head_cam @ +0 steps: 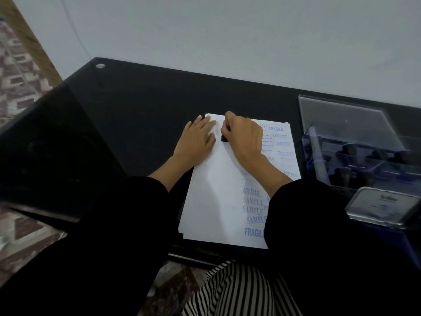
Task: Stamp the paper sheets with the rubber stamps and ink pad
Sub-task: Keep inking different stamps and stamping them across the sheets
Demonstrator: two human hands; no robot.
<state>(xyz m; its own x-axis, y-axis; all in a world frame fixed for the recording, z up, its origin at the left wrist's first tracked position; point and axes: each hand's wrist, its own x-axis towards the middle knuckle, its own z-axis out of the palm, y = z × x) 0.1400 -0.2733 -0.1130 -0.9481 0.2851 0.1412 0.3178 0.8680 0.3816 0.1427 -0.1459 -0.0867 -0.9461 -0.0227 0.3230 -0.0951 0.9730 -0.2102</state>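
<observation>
Both my hands are on the paper sheets [214, 201] on the bench [136, 99]: my left hand [196, 142] lies flat, fingers straight, near the far corner; just beside it my right hand [245, 137] curls around a black rubber stamp [224, 138] touching the top sheet.

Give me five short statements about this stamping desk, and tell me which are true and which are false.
1. The right hand grips a black stamp set on the paper stack. True.
2. The left hand holds a second stamp. False: it rests flat on the paper stack, holding nothing.
3. The paper stack already bears blue prints, among them SAMPLE. True.
4. The clear box of stamps stands left of the paper stack. False: it stands to the right.
5. The table is white. False: it is black.
</observation>
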